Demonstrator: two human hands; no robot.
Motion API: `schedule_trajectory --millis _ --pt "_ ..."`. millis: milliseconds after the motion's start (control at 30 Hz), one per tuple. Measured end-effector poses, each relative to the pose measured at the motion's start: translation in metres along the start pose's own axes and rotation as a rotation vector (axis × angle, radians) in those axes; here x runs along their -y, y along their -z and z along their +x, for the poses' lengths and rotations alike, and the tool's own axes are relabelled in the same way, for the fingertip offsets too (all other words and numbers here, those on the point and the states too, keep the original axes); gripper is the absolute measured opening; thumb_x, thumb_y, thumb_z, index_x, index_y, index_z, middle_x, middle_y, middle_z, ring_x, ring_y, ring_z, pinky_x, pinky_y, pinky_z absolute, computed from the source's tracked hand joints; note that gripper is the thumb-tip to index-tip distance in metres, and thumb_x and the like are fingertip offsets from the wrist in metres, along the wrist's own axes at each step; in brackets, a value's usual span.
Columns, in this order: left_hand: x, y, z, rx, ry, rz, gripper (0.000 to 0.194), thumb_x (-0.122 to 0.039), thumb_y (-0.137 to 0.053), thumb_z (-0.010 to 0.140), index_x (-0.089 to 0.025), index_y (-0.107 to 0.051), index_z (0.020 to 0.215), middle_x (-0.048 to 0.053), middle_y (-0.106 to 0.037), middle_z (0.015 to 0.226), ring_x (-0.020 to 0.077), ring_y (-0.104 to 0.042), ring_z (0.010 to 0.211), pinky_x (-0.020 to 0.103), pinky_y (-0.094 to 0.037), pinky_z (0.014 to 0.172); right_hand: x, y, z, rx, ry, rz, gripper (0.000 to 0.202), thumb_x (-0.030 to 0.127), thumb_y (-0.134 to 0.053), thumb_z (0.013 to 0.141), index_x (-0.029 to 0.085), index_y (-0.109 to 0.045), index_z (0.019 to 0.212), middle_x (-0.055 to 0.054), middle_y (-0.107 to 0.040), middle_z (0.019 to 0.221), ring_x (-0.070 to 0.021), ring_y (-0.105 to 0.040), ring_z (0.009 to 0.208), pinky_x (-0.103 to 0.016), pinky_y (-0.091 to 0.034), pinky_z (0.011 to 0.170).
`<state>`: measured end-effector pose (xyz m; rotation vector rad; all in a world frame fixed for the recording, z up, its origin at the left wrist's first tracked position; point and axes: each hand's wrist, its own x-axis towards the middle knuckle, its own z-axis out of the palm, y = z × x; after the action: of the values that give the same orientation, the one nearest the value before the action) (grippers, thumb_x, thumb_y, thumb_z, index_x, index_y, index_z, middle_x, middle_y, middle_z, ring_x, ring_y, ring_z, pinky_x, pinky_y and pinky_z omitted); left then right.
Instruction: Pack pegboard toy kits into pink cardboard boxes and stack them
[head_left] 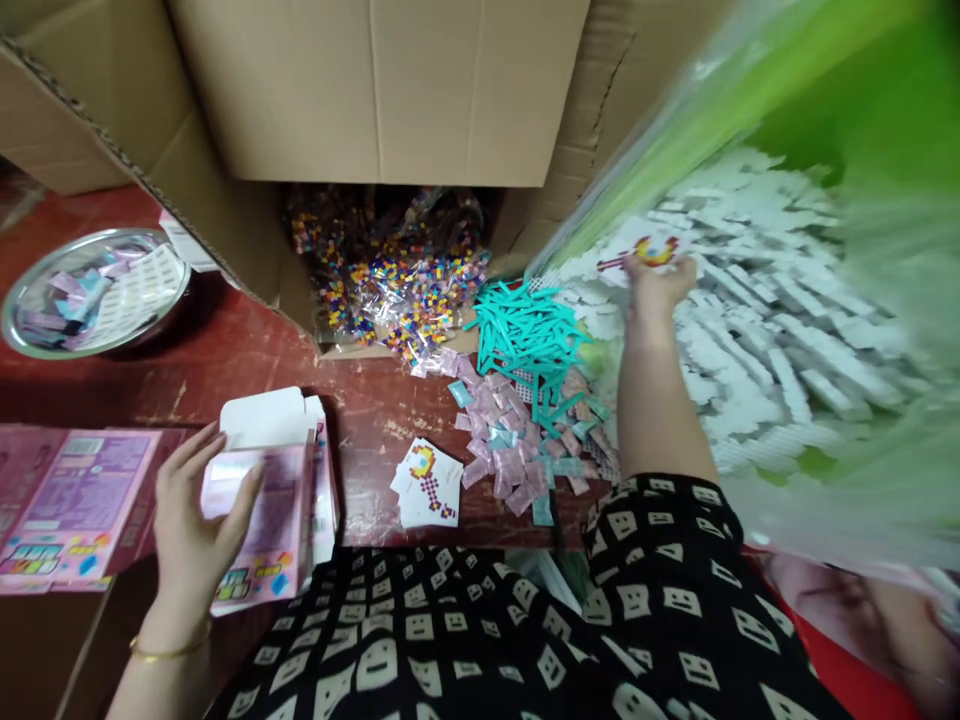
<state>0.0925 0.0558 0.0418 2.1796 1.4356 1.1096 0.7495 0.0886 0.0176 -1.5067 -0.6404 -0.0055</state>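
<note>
My left hand [196, 515] grips a pink and purple printed box [281, 500] at the lower left, thumb across its front and fingers along its far edge. The box's white flap [262, 418] stands open at the top. Held out to the right, my right hand [660, 280] pinches a white card with a red and yellow pixel picture [654, 250]. Beneath that hand many white plastic pieces [780, 300] fill a green and clear bag. A small stack of similar picture cards [429, 485] lies on the red table between my hands.
Turquoise sticks [529, 330] and small pink sachets [502, 450] are heaped in the middle. Behind them, a cardboard box [405, 90] contains bags of colourful beads [405, 290]. A metal bowl [97, 290] stands left, above more flat pink boxes [82, 500]. Another person's arm [892, 620] shows at lower right.
</note>
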Motion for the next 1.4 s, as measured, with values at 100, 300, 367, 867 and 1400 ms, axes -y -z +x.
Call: schedule_trajectory --millis 100,300,367,867,1400 --pt "-0.024 -0.012 -0.005 0.022 0.055 -0.117 0.051 -0.028 -0.077 0.081 -0.021 -0.06 0.129 0.013 -0.06 0.136 0.0308 -0.055 0.131 0.053 -0.041 0.115 0.036 0.013 -0.049 -0.062 -0.12 0.168 0.04 0.013 -0.077 0.065 0.025 -0.046 0.087 0.0 -0.062 0.098 -0.0134 -0.066 0.088 -0.037 -0.056 0.09" --pt "-0.08 -0.065 -0.032 0.613 0.338 -0.841 0.058 -0.049 -0.068 0.088 -0.023 -0.054 0.138 0.014 -0.063 0.139 0.0281 -0.064 0.124 0.046 -0.051 0.109 0.125 0.004 -0.281 0.877 -0.594 0.353 0.057 0.024 -0.091 0.057 0.025 -0.062 0.106 0.001 -0.072 0.092 -0.0163 -0.068 0.076 -0.032 -0.06 0.071" --pt "-0.092 -0.08 -0.041 0.769 0.403 -0.916 0.057 -0.055 -0.069 0.085 -0.019 -0.063 0.127 0.014 -0.071 0.127 0.0303 -0.069 0.115 0.046 -0.055 0.104 0.141 -0.005 -0.347 0.975 -0.657 0.396 0.069 0.029 -0.093 0.057 0.027 -0.058 0.116 0.0 -0.071 0.1 -0.0184 -0.069 0.084 -0.033 -0.06 0.075" --pt "-0.063 -0.072 -0.065 0.512 0.846 -0.927 0.049 -0.052 -0.081 0.073 -0.013 -0.074 0.102 0.011 -0.079 0.092 0.0207 -0.071 0.069 0.03 -0.06 0.056 0.037 -0.03 -0.25 0.387 -0.326 -0.14 0.03 0.047 -0.07 0.073 0.02 -0.064 0.087 -0.003 -0.067 0.076 -0.0197 -0.065 0.077 -0.037 -0.055 0.08" --pt "-0.044 -0.049 -0.058 0.379 0.673 -0.875 0.047 -0.052 -0.078 0.078 -0.018 -0.073 0.11 0.011 -0.077 0.111 0.026 -0.072 0.101 0.04 -0.058 0.094 0.056 -0.167 -0.197 0.329 -0.226 -0.282 0.02 0.036 -0.061 0.084 0.017 -0.061 0.091 -0.011 -0.069 0.104 -0.023 -0.062 0.111 -0.035 -0.05 0.098"
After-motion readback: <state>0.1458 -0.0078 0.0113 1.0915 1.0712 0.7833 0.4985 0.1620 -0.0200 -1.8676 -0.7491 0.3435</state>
